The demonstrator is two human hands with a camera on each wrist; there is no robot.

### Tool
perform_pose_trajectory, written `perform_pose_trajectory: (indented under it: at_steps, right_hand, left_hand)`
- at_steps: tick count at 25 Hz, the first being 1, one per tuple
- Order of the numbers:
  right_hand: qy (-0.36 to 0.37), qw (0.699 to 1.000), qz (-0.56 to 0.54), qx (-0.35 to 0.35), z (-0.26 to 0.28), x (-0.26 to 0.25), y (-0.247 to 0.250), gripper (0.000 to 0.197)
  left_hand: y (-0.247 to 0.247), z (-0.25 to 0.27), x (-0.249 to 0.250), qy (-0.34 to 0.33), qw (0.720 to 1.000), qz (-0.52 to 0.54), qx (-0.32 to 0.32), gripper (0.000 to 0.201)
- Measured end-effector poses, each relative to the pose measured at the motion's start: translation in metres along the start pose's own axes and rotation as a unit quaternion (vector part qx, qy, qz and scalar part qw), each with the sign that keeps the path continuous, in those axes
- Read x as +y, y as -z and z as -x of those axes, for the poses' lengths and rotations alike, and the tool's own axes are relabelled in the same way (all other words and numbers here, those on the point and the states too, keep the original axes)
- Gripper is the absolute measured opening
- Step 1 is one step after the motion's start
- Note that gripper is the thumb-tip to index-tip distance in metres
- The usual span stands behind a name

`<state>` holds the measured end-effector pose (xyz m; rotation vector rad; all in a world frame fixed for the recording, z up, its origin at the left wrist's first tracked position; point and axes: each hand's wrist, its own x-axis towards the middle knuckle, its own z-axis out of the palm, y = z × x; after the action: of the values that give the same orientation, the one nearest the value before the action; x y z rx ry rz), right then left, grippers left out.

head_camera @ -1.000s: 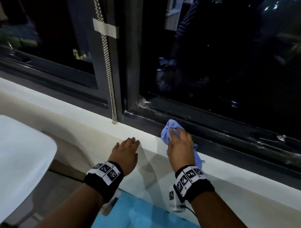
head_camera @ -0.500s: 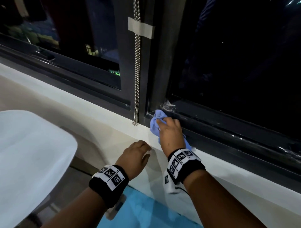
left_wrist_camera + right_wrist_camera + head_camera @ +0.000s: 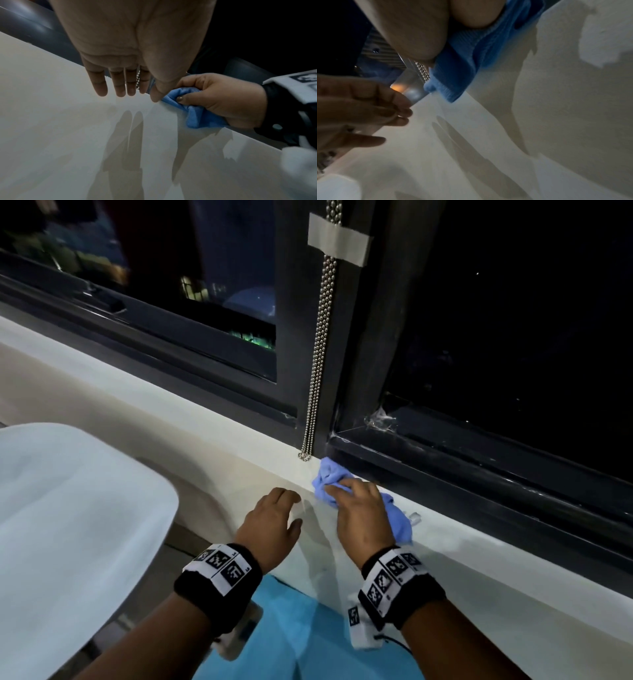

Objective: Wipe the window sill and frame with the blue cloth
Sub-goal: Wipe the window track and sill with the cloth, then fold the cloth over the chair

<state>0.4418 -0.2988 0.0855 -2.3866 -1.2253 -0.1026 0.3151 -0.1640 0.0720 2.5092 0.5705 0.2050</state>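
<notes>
A crumpled blue cloth (image 3: pixel 327 479) lies on the white window sill (image 3: pixel 205 440), right against the bottom of the dark window frame (image 3: pixel 445 470). My right hand (image 3: pixel 356 501) grips the cloth and presses it onto the sill; my thumb curls round the cloth (image 3: pixel 197 117) in the left wrist view. In the right wrist view the cloth (image 3: pixel 462 65) bulges out under my palm. Just left of it, my left hand (image 3: pixel 277 508) sits at the sill's front edge and holds nothing. Its fingers (image 3: pixel 120 86) are straight, just above the sill.
A metal bead chain (image 3: pixel 318 371) hangs down the frame's upright, taped (image 3: pixel 337 242) near the top, and ends just left of the cloth. Cobwebs (image 3: pixel 378 419) sit in the frame's lower corner. A white rounded seat (image 3: pixel 68 525) is at the left, and a blue surface (image 3: pixel 308 645) lies below my arms.
My right hand has carried the cloth left along the sill to the foot of the frame's upright beside the chain. My left hand followed leftwards along the sill edge.
</notes>
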Motion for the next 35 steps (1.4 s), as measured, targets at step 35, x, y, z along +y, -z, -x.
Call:
perform_pose_trajectory:
  at_steps: [35]
  right_hand:
    - [0.012, 0.862, -0.426, -0.275, 0.007, -0.089, 0.007, 0.039]
  left_hand:
    - [0.064, 0.1, -0.02, 0.15, 0.878, 0.416, 0.183, 0.036]
